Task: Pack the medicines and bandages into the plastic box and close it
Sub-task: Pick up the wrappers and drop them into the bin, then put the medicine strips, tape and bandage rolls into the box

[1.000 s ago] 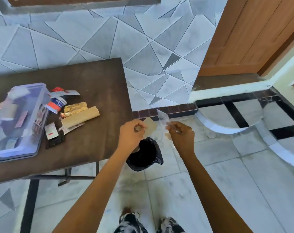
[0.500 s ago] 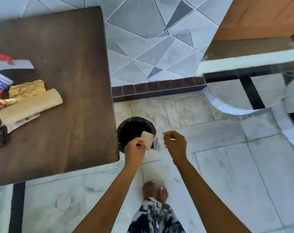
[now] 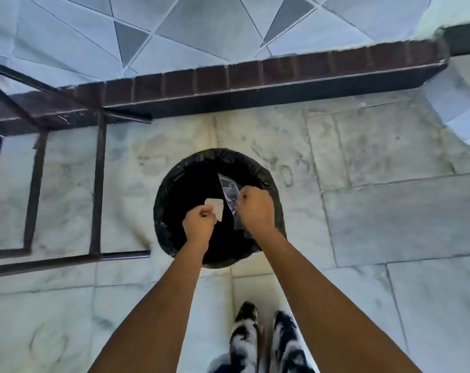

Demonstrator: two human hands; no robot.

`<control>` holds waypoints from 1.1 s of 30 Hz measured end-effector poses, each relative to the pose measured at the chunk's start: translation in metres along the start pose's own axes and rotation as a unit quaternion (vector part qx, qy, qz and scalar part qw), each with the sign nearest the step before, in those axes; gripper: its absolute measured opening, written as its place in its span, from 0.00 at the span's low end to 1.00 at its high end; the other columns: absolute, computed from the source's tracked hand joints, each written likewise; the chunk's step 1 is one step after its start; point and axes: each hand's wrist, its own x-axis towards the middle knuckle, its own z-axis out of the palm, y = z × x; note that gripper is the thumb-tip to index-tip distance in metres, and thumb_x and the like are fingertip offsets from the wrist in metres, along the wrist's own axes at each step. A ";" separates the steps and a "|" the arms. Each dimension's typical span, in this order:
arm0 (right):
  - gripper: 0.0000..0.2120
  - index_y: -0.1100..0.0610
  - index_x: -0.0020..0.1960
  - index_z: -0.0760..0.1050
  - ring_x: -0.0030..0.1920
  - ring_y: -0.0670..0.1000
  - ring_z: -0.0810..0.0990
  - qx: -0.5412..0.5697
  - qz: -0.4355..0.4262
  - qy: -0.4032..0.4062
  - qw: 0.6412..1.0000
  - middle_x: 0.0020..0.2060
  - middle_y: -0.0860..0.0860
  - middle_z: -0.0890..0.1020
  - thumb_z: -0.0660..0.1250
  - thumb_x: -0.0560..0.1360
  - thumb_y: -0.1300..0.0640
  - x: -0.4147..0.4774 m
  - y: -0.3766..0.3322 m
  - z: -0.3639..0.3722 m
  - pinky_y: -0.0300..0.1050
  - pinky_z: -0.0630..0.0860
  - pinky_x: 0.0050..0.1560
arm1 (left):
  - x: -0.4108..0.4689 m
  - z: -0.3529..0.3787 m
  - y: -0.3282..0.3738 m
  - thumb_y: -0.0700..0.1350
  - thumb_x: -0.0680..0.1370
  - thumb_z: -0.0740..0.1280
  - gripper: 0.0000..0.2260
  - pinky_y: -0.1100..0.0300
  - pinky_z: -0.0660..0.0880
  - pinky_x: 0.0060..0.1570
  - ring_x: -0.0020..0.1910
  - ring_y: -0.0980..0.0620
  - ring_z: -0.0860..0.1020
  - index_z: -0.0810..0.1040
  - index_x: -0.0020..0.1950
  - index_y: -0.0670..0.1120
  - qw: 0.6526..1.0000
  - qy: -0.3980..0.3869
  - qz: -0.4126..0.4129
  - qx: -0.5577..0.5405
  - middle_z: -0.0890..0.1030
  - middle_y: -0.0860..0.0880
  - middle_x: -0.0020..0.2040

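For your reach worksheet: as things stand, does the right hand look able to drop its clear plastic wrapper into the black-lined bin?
Probably yes. The right hand holds the clear plastic wrapper directly over the open mouth of the bin, with nothing visible between them.

Both arms stretched forward and down, forearms bare. Left hand (image 3: 199, 226) fisted, thumb and fingers pinched tight. Right hand (image 3: 255, 208) likewise clenched, just beside it.

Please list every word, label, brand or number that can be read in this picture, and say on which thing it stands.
None can be read.
Tan piece in the left hand: blank on the side shown.
Clear wrapper in the right hand: no print to be seen.
Black bin bag: no label.
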 end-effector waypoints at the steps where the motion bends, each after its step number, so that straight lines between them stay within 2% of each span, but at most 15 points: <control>1: 0.18 0.58 0.30 0.58 0.26 0.52 0.59 -0.047 -0.026 -0.019 0.998 0.26 0.54 0.62 0.58 0.76 0.66 0.011 0.006 0.011 0.46 0.56 0.29 | 0.016 0.009 -0.009 0.34 0.74 0.64 0.11 0.52 0.77 0.54 0.50 0.41 0.80 0.81 0.53 0.41 1.000 -0.004 0.000 0.012 0.83 0.41 0.51; 2: 0.15 0.59 0.32 0.61 0.26 0.52 0.62 -0.095 -0.054 -0.035 0.993 0.27 0.54 0.64 0.58 0.76 0.67 0.020 0.008 0.018 0.47 0.59 0.31 | 0.028 0.015 -0.016 0.34 0.74 0.64 0.11 0.51 0.78 0.55 0.51 0.41 0.80 0.82 0.53 0.41 1.000 -0.005 -0.003 0.025 0.83 0.40 0.52; 3: 0.11 0.60 0.36 0.66 0.29 0.55 0.68 -0.135 -0.070 -0.055 0.987 0.29 0.56 0.70 0.58 0.76 0.68 0.029 0.009 0.024 0.48 0.62 0.33 | 0.042 0.023 -0.023 0.35 0.74 0.64 0.11 0.50 0.78 0.56 0.52 0.40 0.80 0.82 0.53 0.42 0.999 -0.001 -0.004 0.036 0.83 0.40 0.53; 4: 0.05 0.62 0.43 0.72 0.36 0.59 0.76 -0.165 -0.084 -0.080 0.979 0.36 0.59 0.77 0.59 0.76 0.68 0.035 0.009 0.028 0.49 0.67 0.35 | 0.050 0.027 -0.027 0.36 0.74 0.64 0.11 0.50 0.77 0.57 0.53 0.40 0.80 0.82 0.54 0.42 0.999 0.006 -0.009 0.049 0.83 0.40 0.54; 5: 0.06 0.64 0.50 0.74 0.44 0.61 0.79 -0.181 -0.087 -0.106 0.974 0.44 0.62 0.80 0.59 0.76 0.68 0.040 0.010 0.032 0.50 0.71 0.39 | 0.056 0.029 -0.031 0.36 0.74 0.64 0.12 0.50 0.77 0.57 0.53 0.39 0.79 0.81 0.55 0.43 0.998 0.013 -0.007 0.062 0.82 0.39 0.55; 7: 0.10 0.66 0.57 0.73 0.56 0.62 0.77 -0.202 -0.084 -0.140 0.966 0.55 0.63 0.79 0.59 0.77 0.65 0.043 0.011 0.036 0.52 0.75 0.50 | 0.058 0.032 -0.033 0.36 0.75 0.63 0.13 0.50 0.75 0.58 0.56 0.38 0.78 0.81 0.57 0.43 0.996 0.023 -0.001 0.085 0.82 0.38 0.57; 9: 0.12 0.65 0.60 0.70 0.60 0.62 0.74 -0.186 -0.092 -0.119 0.971 0.59 0.62 0.76 0.60 0.78 0.62 0.036 0.009 0.032 0.52 0.74 0.55 | 0.051 0.027 -0.027 0.36 0.75 0.63 0.13 0.52 0.74 0.58 0.57 0.39 0.78 0.80 0.57 0.42 0.995 0.023 0.012 0.091 0.82 0.39 0.57; 14: 0.18 0.61 0.68 0.66 0.65 0.58 0.71 -0.068 -0.117 -0.057 0.989 0.64 0.57 0.74 0.58 0.78 0.58 -0.016 -0.013 -0.022 0.52 0.71 0.63 | -0.003 -0.003 0.009 0.37 0.76 0.65 0.14 0.53 0.73 0.59 0.58 0.41 0.78 0.78 0.60 0.43 0.992 0.031 0.055 0.109 0.81 0.42 0.59; 17: 0.20 0.58 0.70 0.64 0.67 0.55 0.71 -0.037 -0.087 -0.018 0.995 0.67 0.54 0.73 0.58 0.79 0.56 -0.059 -0.020 -0.073 0.50 0.70 0.65 | -0.058 -0.024 0.038 0.38 0.76 0.65 0.14 0.53 0.72 0.62 0.62 0.43 0.76 0.77 0.62 0.43 0.990 0.022 0.092 0.105 0.80 0.43 0.62; 19: 0.22 0.56 0.71 0.63 0.66 0.55 0.71 -0.032 -0.065 0.009 0.997 0.68 0.53 0.72 0.55 0.79 0.49 -0.092 -0.027 -0.112 0.49 0.69 0.64 | -0.103 -0.039 0.063 0.39 0.77 0.64 0.16 0.52 0.71 0.64 0.65 0.44 0.74 0.75 0.64 0.43 0.989 0.006 0.115 0.094 0.78 0.43 0.64; 21: 0.25 0.56 0.73 0.60 0.69 0.54 0.69 -0.020 -0.053 0.026 0.998 0.70 0.53 0.69 0.55 0.79 0.47 -0.126 -0.036 -0.151 0.47 0.66 0.67 | -0.150 -0.052 0.091 0.38 0.77 0.64 0.17 0.56 0.70 0.65 0.66 0.46 0.74 0.74 0.66 0.42 0.984 -0.012 0.152 0.090 0.76 0.44 0.66; 23: 0.25 0.57 0.74 0.57 0.73 0.53 0.64 -0.013 -0.047 0.045 0.998 0.73 0.53 0.64 0.56 0.79 0.51 -0.164 -0.050 -0.193 0.46 0.61 0.71 | -0.200 -0.070 0.123 0.39 0.77 0.64 0.18 0.58 0.67 0.67 0.68 0.47 0.71 0.73 0.67 0.42 0.974 -0.022 0.200 0.101 0.75 0.45 0.68; 25: 0.25 0.56 0.74 0.56 0.74 0.52 0.61 -0.016 -0.047 0.079 0.996 0.74 0.53 0.63 0.56 0.79 0.51 -0.204 -0.064 -0.231 0.45 0.58 0.73 | -0.248 -0.087 0.149 0.41 0.77 0.65 0.19 0.53 0.66 0.71 0.70 0.48 0.69 0.72 0.68 0.43 0.962 -0.028 0.246 0.114 0.73 0.45 0.69; 28: 0.27 0.57 0.74 0.58 0.73 0.54 0.63 -0.011 -0.048 0.151 0.987 0.73 0.54 0.66 0.54 0.77 0.49 -0.273 -0.095 -0.296 0.47 0.58 0.73 | -0.323 -0.129 0.196 0.42 0.77 0.65 0.21 0.54 0.62 0.73 0.72 0.48 0.67 0.70 0.70 0.44 0.939 -0.032 0.318 0.129 0.72 0.46 0.70; 33: 0.27 0.59 0.71 0.64 0.69 0.57 0.70 0.008 -0.072 0.256 0.964 0.69 0.57 0.72 0.58 0.74 0.51 -0.368 -0.136 -0.373 0.50 0.65 0.69 | -0.422 -0.201 0.257 0.43 0.76 0.66 0.23 0.59 0.58 0.72 0.73 0.48 0.65 0.68 0.71 0.47 0.901 -0.005 0.419 0.117 0.70 0.48 0.72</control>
